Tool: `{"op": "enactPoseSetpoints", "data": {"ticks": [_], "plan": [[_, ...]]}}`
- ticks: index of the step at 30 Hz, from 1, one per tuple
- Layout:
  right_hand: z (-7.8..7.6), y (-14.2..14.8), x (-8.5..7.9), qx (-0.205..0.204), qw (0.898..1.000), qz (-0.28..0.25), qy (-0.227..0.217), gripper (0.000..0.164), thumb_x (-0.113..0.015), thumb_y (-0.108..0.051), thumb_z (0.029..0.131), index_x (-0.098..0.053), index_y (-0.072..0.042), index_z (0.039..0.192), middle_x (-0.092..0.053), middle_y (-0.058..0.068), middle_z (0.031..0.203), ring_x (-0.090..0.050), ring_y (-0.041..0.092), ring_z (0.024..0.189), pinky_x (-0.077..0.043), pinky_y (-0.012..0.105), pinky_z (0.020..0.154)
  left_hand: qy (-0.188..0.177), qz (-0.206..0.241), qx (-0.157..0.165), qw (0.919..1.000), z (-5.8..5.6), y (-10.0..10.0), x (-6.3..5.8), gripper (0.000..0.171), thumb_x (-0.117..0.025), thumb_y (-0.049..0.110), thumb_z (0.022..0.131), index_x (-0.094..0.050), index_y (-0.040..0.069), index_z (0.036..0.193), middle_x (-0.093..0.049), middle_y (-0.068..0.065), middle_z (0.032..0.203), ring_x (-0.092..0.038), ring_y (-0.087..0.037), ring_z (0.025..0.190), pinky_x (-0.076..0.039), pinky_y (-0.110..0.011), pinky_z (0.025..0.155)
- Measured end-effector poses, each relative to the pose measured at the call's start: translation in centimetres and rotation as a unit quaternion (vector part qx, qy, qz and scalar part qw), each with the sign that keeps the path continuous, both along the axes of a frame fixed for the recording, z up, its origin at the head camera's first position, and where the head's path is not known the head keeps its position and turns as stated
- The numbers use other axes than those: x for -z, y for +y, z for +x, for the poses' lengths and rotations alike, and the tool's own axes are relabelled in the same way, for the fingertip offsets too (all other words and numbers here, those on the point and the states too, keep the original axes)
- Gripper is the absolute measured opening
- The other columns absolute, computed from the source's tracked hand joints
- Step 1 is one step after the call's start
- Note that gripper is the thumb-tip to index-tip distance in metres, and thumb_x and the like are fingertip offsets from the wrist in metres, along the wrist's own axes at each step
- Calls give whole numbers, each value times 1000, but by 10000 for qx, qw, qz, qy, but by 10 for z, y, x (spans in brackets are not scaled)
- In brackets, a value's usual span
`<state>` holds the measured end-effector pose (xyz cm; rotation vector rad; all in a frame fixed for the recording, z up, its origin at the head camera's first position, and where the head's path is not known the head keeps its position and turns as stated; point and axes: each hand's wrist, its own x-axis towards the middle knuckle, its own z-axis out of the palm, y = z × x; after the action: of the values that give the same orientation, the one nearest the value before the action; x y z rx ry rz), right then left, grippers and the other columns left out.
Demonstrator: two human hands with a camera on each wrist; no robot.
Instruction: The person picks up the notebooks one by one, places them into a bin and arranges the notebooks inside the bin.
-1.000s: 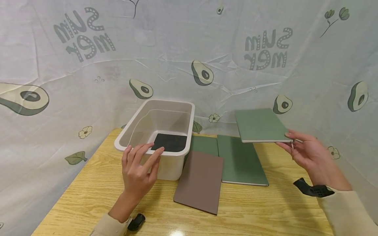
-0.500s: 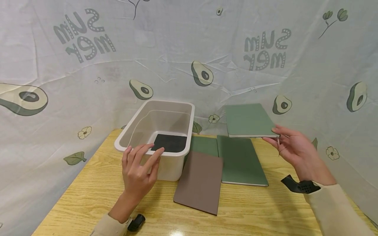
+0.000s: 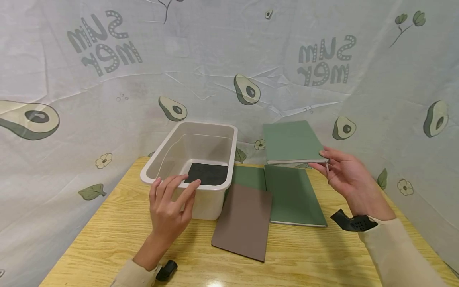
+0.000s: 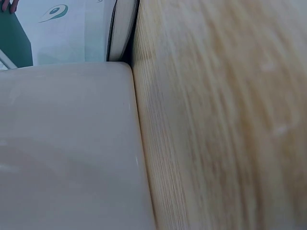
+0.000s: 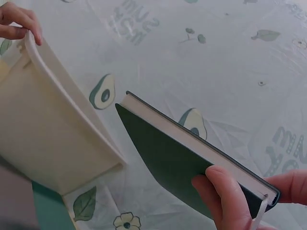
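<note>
My right hand (image 3: 349, 175) pinches the near right corner of a green hardcover notebook (image 3: 292, 141) and holds it above the table. In the right wrist view its pale page edges and a light ribbon (image 5: 260, 211) show, with fingers below the cover. My left hand (image 3: 170, 211) grips the near rim of a beige plastic bin (image 3: 208, 205), fingertips over the edge. On the bin's floor lies a black flat thing (image 3: 208, 174), partly hidden by the rim. The left wrist view shows mostly the bin's smooth outer wall (image 4: 67, 143).
Right of the bin, a brown notebook (image 3: 244, 223) overlaps a green notebook (image 3: 252, 177). A darker green notebook (image 3: 295, 199) lies beside them, below the held one. The wooden table (image 3: 301, 259) backs onto a printed curtain (image 3: 201, 59) with avocados.
My right hand has carried the green notebook left and slightly up, nearer the bin. The left hand has stayed at the rim.
</note>
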<state>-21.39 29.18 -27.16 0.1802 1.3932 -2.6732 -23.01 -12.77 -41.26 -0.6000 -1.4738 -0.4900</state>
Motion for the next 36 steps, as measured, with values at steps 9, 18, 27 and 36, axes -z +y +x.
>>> {"op": "enactPoseSetpoints", "data": {"ticks": [9, 18, 27, 36], "plan": [[-1, -33, -11, -22, 9999, -52, 156, 78, -49, -2, 109, -10, -27, 171, 19, -15, 176, -3, 11, 167, -55, 34, 108, -14, 10, -1, 10000, 0, 1, -1, 22, -64, 22, 104, -85, 14, 105, -78, -20, 107, -67, -41, 100, -38, -55, 112], [-6, -61, -18, -16, 9999, 29, 168, 75, -48, 0, 108, -13, -22, 172, 13, -12, 179, -8, 16, 166, -51, 32, 112, -45, -5, 12, 10000, 0, 2, -2, 22, -64, 22, 104, -85, 14, 105, -78, -19, 107, -67, -41, 100, -39, -56, 111], [-20, -87, -22, 21, 9998, -80, 156, 72, -49, 1, 108, -20, -18, 171, 4, -4, 179, -36, 11, 145, -51, 35, 111, -67, 19, -8, 10000, 2, -1, -4, 22, -64, 22, 104, -85, 13, 105, -77, -20, 107, -67, -42, 100, -39, -57, 110], [-35, -112, -20, -59, 9998, 5, 190, 67, -45, 0, 109, -22, -15, 170, -4, 1, 178, -29, 18, 155, -54, 36, 105, -157, -17, 2, 9999, 3, 1, -4, 22, -64, 22, 104, -85, 14, 105, -77, -19, 108, -67, -41, 102, -39, -58, 108]]}}
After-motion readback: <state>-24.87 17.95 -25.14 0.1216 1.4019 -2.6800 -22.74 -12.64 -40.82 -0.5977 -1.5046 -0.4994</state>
